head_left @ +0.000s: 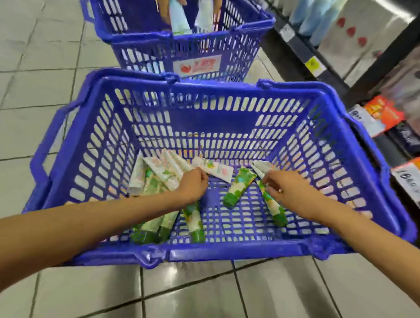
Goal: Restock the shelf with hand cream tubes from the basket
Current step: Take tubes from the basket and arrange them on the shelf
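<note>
So our left fingers (203, 177) are curled in, tips right up against the near end of the pink-flower tube (219, 171), but honestly we can't tell if they've actually got hold of it or are just touching. The left hand (193, 186) sits over the heap of tubes (161, 170) piled in the left part of the basket (231, 251). Our right fingers (268, 180) are bunched and pinching the lower tip of a white tube (260, 167), and the right hand (286, 188) is over a green tube (273, 207) lying flat on the basket bottom. One more leafy tube (238, 187) lies loose between the two hands, touching neither. All the tubes are down on the basket bottom. A second basket (188, 47) sits just behind ours on the tiled floor (66, 294), and the shelf (332, 66) runs along the right.
</note>
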`<state>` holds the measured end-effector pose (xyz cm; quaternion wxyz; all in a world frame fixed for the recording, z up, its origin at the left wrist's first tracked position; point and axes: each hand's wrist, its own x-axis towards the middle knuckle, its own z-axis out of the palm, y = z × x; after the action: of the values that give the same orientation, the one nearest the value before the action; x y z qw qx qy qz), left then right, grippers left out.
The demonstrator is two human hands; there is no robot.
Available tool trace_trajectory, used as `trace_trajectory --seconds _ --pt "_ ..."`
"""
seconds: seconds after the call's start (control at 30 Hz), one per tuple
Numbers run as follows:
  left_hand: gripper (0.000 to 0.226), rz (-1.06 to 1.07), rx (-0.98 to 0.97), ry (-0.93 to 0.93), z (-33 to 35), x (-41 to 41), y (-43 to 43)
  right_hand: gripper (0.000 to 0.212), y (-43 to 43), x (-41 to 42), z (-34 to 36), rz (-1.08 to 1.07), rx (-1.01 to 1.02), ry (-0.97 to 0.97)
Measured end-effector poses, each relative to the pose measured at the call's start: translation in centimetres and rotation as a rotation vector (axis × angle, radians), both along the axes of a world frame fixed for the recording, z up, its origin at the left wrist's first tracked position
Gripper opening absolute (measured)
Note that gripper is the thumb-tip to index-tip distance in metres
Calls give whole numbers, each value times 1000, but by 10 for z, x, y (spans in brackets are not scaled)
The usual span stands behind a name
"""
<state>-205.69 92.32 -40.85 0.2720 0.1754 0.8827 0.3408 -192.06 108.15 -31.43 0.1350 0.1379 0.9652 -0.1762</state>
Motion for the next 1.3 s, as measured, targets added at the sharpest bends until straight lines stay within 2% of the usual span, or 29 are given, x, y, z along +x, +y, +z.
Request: trace_trajectory --seconds 0.13,0.2,0.27,0.4,0.47,0.6,0.63,0.7,0.77,0.87,0.93,1.03,1.1,1.17,1.23,1.27,1.3 --pt "19 -66 8 78 -16 23 -9 16 -26 24 -22 28 5 -10" --pt "17 -52 68 121 -20 28 -10 13 -37 41 -34 -106 -74 15" --pt "16 -71 131 228 -20 25 -5 11 -39 49 -45 -314 -152 127" --pt "16 -228 210 569 -11 4 16 23 -13 38 -49 -533 65 343" --pt "20 -303 126 645 -9 -10 29 28 4 32 -47 -554 151 278" --pt "22 -522 -154 617 -12 -22 48 29 18 17 -50 -612 175 3" --pt "23 -569 -180 621 -13 -20 48 31 17 13 -51 -619 188 -60" --pt "22 -614 -96 633 -14 -13 45 37 15 10 -58 -568 239 -144" --pt "20 -573 26 529 -7 6 50 43 15 10 -63 -431 374 -248" --pt "16 -428 73 44 5 46 77 46 17 7 -64 -323 458 -347" --pt "16 -428 45 -206 11 71 98 45 20 3 -59 -364 400 -318" --pt "32 -438 -14 -273 8 94 124 47 27 -1 -54 -475 282 -232" --pt "33 -365 -34 -281 -1 104 137 50 34 -1 -51 -550 206 -202" --pt "29 -289 -52 -279 -11 110 145 52 44 -2 -46 -539 112 -241" --pt "24 -203 -28 -327 -16 112 153 33 51 -1 -38 -421 51 -290" --pt "24 -209 -40 -356 -16 110 154 15 51 0 -34 -381 26 -307" --pt "27 -242 -63 -391 -16 107 154 9 51 1 -33 -351 15 -332"
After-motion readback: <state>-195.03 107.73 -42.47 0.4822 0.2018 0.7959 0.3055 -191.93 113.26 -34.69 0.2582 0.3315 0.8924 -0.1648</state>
